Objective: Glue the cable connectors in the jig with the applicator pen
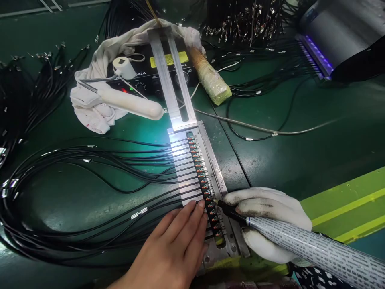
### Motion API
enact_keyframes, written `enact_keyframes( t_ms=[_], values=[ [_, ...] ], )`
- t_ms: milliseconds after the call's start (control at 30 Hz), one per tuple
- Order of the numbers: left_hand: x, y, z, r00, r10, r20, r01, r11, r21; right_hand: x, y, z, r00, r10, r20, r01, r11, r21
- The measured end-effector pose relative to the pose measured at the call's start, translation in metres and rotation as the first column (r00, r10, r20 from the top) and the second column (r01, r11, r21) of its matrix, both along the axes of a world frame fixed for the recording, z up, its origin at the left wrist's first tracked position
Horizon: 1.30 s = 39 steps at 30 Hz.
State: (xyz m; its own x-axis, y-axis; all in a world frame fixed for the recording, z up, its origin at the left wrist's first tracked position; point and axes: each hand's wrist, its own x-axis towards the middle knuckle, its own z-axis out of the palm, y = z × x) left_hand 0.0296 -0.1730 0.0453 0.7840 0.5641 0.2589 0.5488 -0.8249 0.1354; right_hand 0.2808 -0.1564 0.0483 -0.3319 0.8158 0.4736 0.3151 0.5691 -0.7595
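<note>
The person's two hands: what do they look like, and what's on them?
The left hand is bare, with no glove or ring visible. The right hand wears a white glove, smudged dark in places; black-and-white patterned fabric shows nearby, possibly a sleeve.

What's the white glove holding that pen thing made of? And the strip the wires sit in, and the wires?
The glove looks like matte cloth: it's creased and smudged. The strip seems metal, with a grey, shiny surface. The wires have smooth, faintly glossy black coats, maybe plastic or rubber.

Metal jig [212,172] on green table [270,162]
</note>
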Motion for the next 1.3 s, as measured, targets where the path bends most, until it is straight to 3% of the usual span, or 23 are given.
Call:
enact_keyframes(
  t_ms=[300,500,633,1300],
  values=[
    [0.000,-0.001,0.000,1.000,-0.001,0.001,0.001,1.000,-0.001,0.000,0.001,-0.001,1.000,-0.001,-0.001,0.001,1.000,-0.017],
    [0.002,0.003,0.014,0.997,-0.021,-0.070,0.019,0.999,-0.030,0.000,0.000,-0.001,1.000,-0.014,0.001,0.014,1.000,-0.005],
    [0.006,0.005,0.019,0.999,-0.029,-0.015,0.028,0.999,-0.046,0.000,-0.002,0.000,1.000,-0.019,0.006,0.019,1.000,-0.015],
    [0.004,0.000,0.016,0.998,-0.030,-0.053,0.029,0.999,-0.018,0.002,-0.002,-0.002,1.000,-0.016,0.002,0.016,1.000,-0.024]
  ],
)
